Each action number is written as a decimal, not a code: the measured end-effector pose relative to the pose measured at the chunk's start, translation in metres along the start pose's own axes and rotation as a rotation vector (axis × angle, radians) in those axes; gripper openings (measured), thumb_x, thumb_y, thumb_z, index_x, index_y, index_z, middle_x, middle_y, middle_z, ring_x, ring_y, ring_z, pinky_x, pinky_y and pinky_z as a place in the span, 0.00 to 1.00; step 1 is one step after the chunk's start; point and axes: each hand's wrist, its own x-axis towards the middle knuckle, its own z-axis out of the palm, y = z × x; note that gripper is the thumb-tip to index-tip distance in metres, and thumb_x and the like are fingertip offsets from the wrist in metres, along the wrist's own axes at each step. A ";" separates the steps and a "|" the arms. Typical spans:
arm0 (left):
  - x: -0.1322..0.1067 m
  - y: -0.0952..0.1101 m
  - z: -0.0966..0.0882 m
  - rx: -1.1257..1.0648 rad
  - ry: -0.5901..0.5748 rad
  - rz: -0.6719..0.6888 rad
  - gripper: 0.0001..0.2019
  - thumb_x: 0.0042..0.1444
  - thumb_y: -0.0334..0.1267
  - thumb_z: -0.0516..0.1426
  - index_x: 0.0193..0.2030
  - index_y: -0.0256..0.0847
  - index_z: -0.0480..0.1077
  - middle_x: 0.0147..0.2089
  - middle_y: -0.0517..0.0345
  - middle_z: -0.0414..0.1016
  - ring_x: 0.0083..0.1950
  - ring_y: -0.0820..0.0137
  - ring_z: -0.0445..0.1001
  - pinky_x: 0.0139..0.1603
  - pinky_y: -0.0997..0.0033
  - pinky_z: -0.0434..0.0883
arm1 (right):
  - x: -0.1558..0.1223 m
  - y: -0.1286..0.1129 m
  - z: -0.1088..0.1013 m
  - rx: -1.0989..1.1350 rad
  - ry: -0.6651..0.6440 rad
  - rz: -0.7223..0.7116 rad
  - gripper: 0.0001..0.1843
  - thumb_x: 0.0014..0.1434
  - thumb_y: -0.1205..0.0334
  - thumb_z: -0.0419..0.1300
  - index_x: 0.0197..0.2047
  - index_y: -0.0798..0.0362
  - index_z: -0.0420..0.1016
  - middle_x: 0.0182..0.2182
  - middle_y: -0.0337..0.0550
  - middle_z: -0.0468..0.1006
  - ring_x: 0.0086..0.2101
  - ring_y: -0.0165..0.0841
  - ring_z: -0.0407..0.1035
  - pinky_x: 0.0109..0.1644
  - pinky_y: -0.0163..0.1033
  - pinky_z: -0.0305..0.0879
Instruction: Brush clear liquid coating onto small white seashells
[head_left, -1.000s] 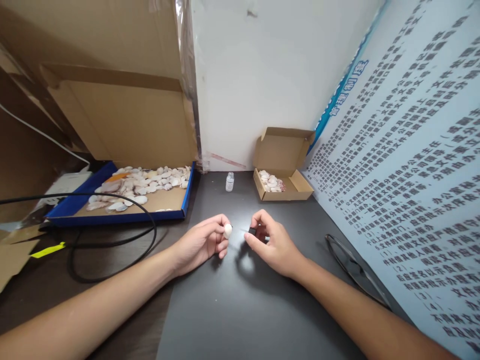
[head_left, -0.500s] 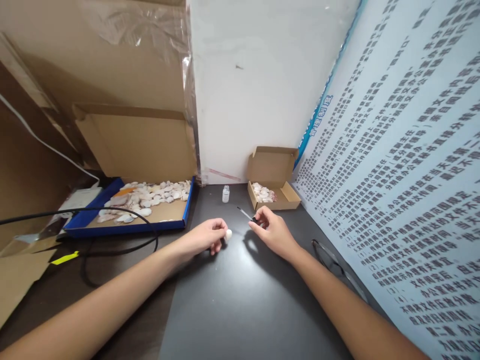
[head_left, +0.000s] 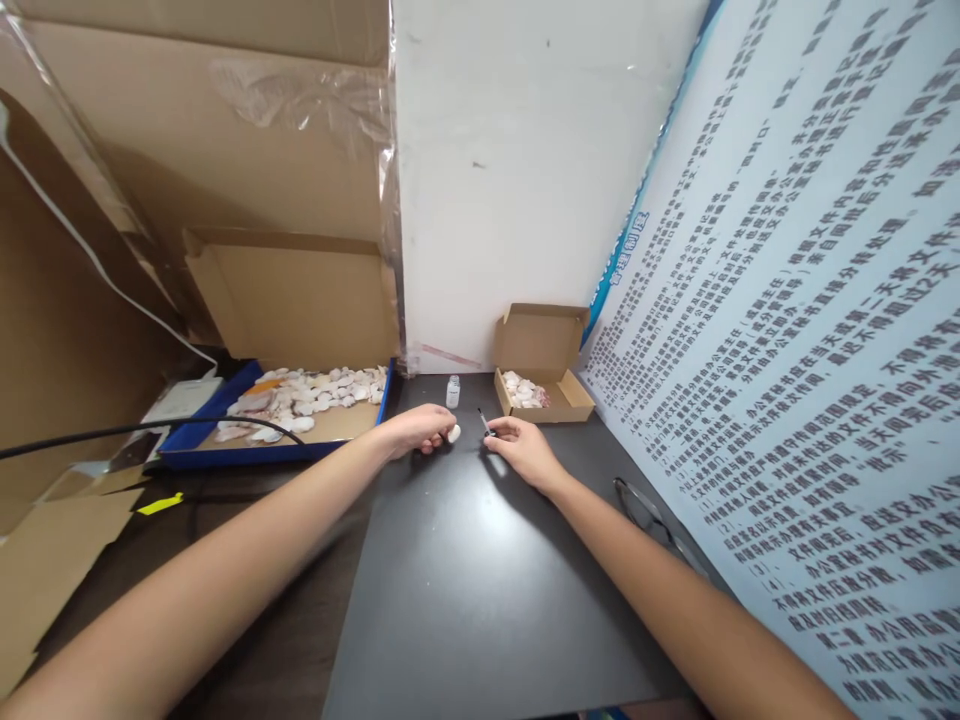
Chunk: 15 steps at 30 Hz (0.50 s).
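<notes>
My left hand point(head_left: 420, 430) is closed, pinching a small white shell point(head_left: 454, 433) between thumb and fingertips. To its right, my right hand point(head_left: 523, 452) grips a small cap brush point(head_left: 484, 420) by its dark end. The thin stem of the brush tilts up and away from me, apart from the shell. Just beyond the two hands stands a small clear bottle point(head_left: 453, 392) with a white label, upright and uncapped. What fills the bottle is too small to make out.
A blue-edged cardboard box point(head_left: 255, 457) full of pale shells lies open on the left. At the back right, a smaller open box point(head_left: 568, 402) holds more shells. A black cable point(head_left: 112, 440) crosses the left side. Glasses point(head_left: 645, 515) rest near the text-covered panel point(head_left: 750, 400).
Both hands have moved forward, nearer the bottle, and the right hand has shifted left. The brush now points more steeply upward. The camera view has shifted slightly.
</notes>
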 end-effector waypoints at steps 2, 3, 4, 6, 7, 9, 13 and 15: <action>0.004 0.007 -0.004 0.096 0.000 -0.010 0.06 0.47 0.38 0.54 0.27 0.37 0.63 0.24 0.62 0.60 0.22 0.80 0.52 0.23 0.77 0.48 | 0.006 -0.001 0.006 0.000 -0.010 -0.011 0.13 0.52 0.62 0.64 0.41 0.57 0.78 0.37 0.49 0.83 0.38 0.36 0.77 0.48 0.42 0.72; 0.005 0.010 -0.006 0.153 -0.002 -0.016 0.06 0.47 0.38 0.55 0.27 0.37 0.64 0.24 0.62 0.60 0.23 0.79 0.53 0.23 0.76 0.48 | 0.009 -0.001 0.009 -0.008 -0.010 -0.017 0.12 0.52 0.63 0.64 0.41 0.57 0.78 0.38 0.49 0.83 0.38 0.35 0.77 0.49 0.42 0.72; 0.006 0.013 -0.008 0.211 -0.018 -0.024 0.06 0.46 0.38 0.57 0.26 0.37 0.64 0.24 0.62 0.61 0.23 0.78 0.54 0.23 0.75 0.49 | 0.012 -0.002 0.012 -0.021 -0.009 -0.021 0.12 0.53 0.63 0.64 0.41 0.57 0.79 0.38 0.48 0.83 0.38 0.35 0.77 0.48 0.42 0.72; 0.009 0.018 -0.012 0.327 -0.046 -0.044 0.06 0.46 0.37 0.58 0.25 0.36 0.66 0.22 0.62 0.60 0.24 0.77 0.55 0.24 0.74 0.50 | 0.018 -0.002 0.018 -0.064 -0.001 -0.028 0.11 0.54 0.64 0.65 0.41 0.57 0.79 0.36 0.46 0.83 0.37 0.34 0.77 0.48 0.43 0.72; 0.010 0.020 -0.013 0.382 -0.060 -0.055 0.07 0.47 0.37 0.58 0.25 0.36 0.67 0.21 0.62 0.60 0.24 0.77 0.55 0.25 0.74 0.51 | 0.021 -0.003 0.021 -0.091 0.006 -0.032 0.11 0.54 0.64 0.65 0.41 0.57 0.79 0.35 0.45 0.83 0.37 0.34 0.76 0.48 0.44 0.72; 0.014 0.022 -0.016 0.481 -0.079 -0.077 0.09 0.52 0.39 0.58 0.27 0.36 0.68 0.21 0.63 0.60 0.24 0.77 0.56 0.26 0.74 0.53 | 0.025 -0.003 0.024 -0.147 0.021 -0.041 0.10 0.55 0.64 0.66 0.42 0.57 0.79 0.36 0.44 0.82 0.37 0.35 0.76 0.48 0.45 0.71; 0.025 0.021 -0.021 0.631 -0.093 -0.098 0.15 0.61 0.46 0.57 0.33 0.35 0.68 0.26 0.64 0.63 0.26 0.78 0.60 0.30 0.75 0.61 | 0.027 -0.002 0.025 -0.269 0.045 -0.072 0.10 0.55 0.65 0.67 0.42 0.56 0.80 0.41 0.46 0.81 0.42 0.36 0.74 0.52 0.46 0.69; 0.029 0.020 -0.023 0.690 -0.091 -0.096 0.16 0.62 0.48 0.56 0.34 0.35 0.69 0.28 0.63 0.66 0.28 0.78 0.62 0.32 0.74 0.64 | 0.026 -0.003 0.023 -0.327 0.051 -0.079 0.10 0.56 0.66 0.67 0.42 0.56 0.80 0.41 0.46 0.81 0.43 0.36 0.74 0.53 0.46 0.68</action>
